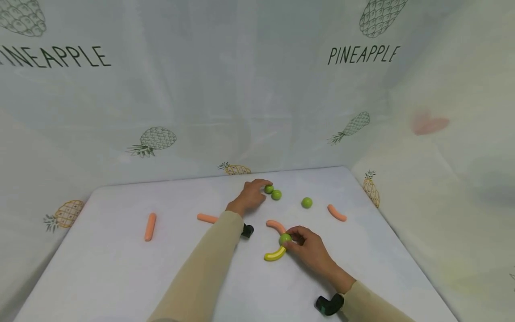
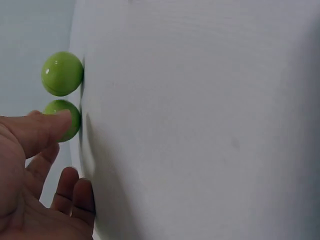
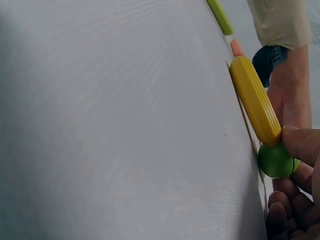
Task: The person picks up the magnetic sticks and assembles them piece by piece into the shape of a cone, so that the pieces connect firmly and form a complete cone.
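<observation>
My left hand reaches to the far side of the table and pinches a green ball between thumb and finger. A second green ball sits right beside it. Closer in, my right hand pinches another green ball low at the table surface. That ball lies where a curved orange piece and a curved yellow piece come together. In the right wrist view the ridged yellow piece touches the ball, and my thumb is at its end.
One more green ball and a curved orange piece lie at the right. Leftward are a straight orange stick and another, partly covered by my left sleeve. A green stick shows in the right wrist view. Printed cloth hangs behind.
</observation>
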Demonstrator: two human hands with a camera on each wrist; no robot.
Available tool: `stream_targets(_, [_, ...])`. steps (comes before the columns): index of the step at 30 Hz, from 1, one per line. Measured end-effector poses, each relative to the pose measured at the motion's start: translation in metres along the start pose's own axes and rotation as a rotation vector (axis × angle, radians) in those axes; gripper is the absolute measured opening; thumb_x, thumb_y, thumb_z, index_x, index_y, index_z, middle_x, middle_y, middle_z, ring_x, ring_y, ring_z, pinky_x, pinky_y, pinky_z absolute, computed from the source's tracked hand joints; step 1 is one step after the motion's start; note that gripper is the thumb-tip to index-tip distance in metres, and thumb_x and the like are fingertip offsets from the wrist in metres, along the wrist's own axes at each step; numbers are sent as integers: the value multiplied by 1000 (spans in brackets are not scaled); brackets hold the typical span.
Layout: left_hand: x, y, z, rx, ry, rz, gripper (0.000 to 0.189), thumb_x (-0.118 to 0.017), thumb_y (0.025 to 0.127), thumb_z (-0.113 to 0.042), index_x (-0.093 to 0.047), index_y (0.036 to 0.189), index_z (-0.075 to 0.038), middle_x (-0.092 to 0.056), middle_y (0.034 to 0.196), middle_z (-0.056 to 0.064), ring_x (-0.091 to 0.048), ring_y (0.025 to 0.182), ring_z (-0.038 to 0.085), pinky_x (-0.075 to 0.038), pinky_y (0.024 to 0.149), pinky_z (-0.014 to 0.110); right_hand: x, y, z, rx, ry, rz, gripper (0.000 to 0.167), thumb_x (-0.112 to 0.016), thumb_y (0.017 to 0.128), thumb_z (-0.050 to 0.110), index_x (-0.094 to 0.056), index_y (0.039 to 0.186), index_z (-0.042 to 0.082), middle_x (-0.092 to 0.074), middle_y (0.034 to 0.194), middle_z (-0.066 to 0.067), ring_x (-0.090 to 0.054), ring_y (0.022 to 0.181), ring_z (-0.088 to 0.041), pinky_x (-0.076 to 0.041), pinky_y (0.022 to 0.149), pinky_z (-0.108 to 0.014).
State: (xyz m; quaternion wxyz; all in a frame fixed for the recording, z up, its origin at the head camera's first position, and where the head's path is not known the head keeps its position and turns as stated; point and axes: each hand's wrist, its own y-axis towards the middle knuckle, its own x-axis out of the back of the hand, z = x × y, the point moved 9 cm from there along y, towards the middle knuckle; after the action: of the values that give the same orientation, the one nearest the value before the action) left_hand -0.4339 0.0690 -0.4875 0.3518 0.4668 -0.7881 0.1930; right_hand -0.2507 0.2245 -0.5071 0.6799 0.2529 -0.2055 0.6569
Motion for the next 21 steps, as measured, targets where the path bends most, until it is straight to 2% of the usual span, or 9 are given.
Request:
stream_targets(3, [2,-3,6,42,-74,-30,40,-70,100,-12,-63,138,-22,-57,151,8,-44,142,35,-40,118,53,0,0,1,-2,-2,-3,25,-86,90,23,-74,112,18,-71,104,4,-62,94,-10,-54,82,-25])
stream_targets(8, [3,-8,14,78,-121,-86,26,-73,101,-22,-60,123,-19,-62,130,6,-53,127,29,-48,106,49,-1,0,0,-2,-3,6,26,-86,90,25,-75,113,18,-70,103,4,-60,92,-10,-52,81,-25])
stream_targets(11, [3,-9,15,71,-118,-111,30,-74,101,-23,-60,127,-17,-64,129,4,-54,121,27,-48,104,45,-1,-1,-1,3,-2,11,26,-86,90,26,-74,113,18,-70,104,4,-61,93,-10,-53,82,-25])
stream_targets(16, [1,-11,10,27,-31,-108,41,-75,100,-18,-66,140,-15,-67,135,5,-55,128,28,-45,112,44,0,0,-2,15,-4,10,26,-85,91,26,-74,113,18,-70,106,3,-62,95,-11,-53,83,-26])
stream_targets(18, [1,-13,8,11,6,-104,39,-75,99,-16,-69,138,-16,-67,138,7,-55,130,30,-44,113,45,1,-1,-1,20,-5,10,26,-85,91,27,-74,113,18,-71,106,3,-62,95,-11,-54,83,-26])
stream_targets(21, [0,-17,7,-5,0,-99,34,-75,98,-17,-73,133,-20,-69,137,6,-55,129,32,-43,113,48,2,-1,1,24,-2,15,26,-85,92,26,-74,114,18,-71,106,3,-62,95,-11,-53,83,-25])
